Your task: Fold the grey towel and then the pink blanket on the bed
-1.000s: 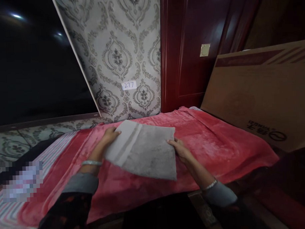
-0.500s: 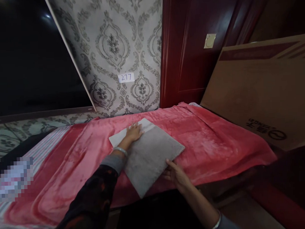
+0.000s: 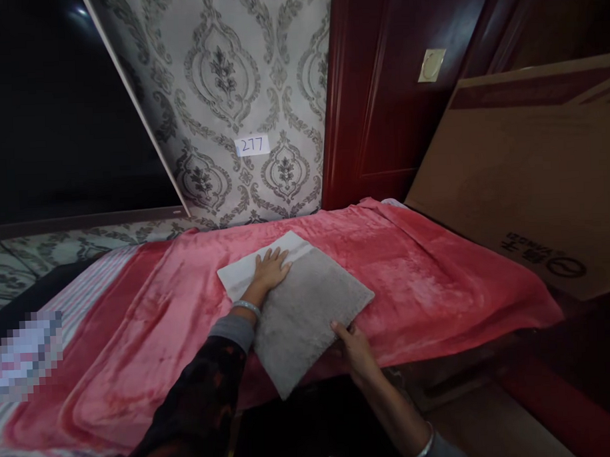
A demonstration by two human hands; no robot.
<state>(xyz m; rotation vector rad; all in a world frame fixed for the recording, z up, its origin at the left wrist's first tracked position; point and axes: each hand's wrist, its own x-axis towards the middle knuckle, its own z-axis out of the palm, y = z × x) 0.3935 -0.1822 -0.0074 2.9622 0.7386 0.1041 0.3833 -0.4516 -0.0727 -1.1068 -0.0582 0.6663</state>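
Observation:
A flat, stiff-looking grey square panel with a pale band along its far-left side rests at an angle on a pink plush blanket. Its exact kind I cannot make out. My left hand lies flat on the panel's far-left part, fingers spread across the grey area by the pale band. At the near right edge my right hand grips the panel, thumb on top and the other fingers underneath, mostly hidden. The panel's near corner juts out past the blanket's front edge.
A black television screen stands at the left. Behind are patterned wallpaper with a paper label "277" and a dark red door panel. A large cardboard box leans at the right. Striped cloth shows at the left.
My left hand's fingers are spread wider on the panel. The right thumb still presses its near edge. The camera view has shifted slightly; the panel stays in nearly the same place.

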